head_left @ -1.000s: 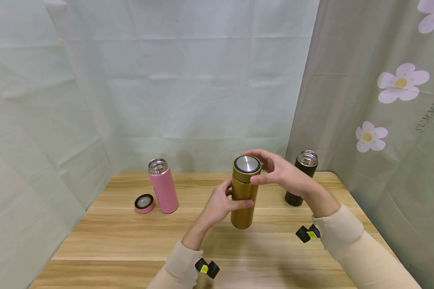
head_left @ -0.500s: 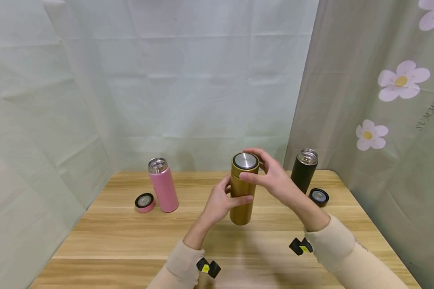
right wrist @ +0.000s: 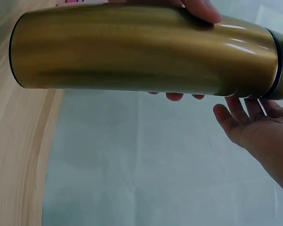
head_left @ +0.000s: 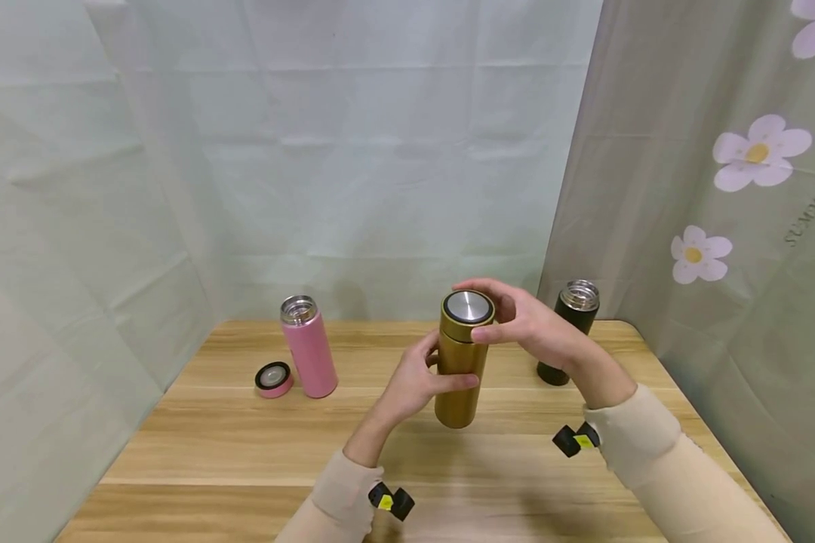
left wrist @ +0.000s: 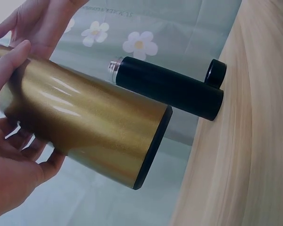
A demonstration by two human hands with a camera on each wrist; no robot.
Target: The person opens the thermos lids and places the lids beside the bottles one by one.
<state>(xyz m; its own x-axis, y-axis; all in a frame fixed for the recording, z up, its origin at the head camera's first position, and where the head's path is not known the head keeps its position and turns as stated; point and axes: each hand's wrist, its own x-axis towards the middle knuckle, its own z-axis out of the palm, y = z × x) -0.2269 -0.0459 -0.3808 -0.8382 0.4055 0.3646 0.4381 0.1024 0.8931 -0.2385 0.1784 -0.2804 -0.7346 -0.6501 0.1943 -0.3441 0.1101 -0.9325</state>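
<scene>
A gold thermos [head_left: 460, 381] with a silver-topped lid [head_left: 468, 307] is held upright, its base off the table in both wrist views. My left hand [head_left: 413, 383] grips its body, thumb across the near side. My right hand [head_left: 533, 326] grips the lid at the rim, thumb in front and fingers behind. The lid sits on the bottle with a thin seam below it. In the right wrist view the body of the gold thermos [right wrist: 122, 52] crosses the top, and my right hand [right wrist: 262, 127] is partly cut off at the right edge.
On the left stands a lidless pink thermos [head_left: 310, 351] beside its pink lid [head_left: 273, 379]. A lidless black thermos [head_left: 576, 305] stands back right, partly behind my right arm; its black lid [left wrist: 216, 74] shows beside it in the left wrist view. Curtains surround the wooden table [head_left: 244, 460].
My right hand first turned on the lid, its thumb sweeping left across the front, then came back right. The gold thermos rose slightly and came down again. My left hand kept its grip.
</scene>
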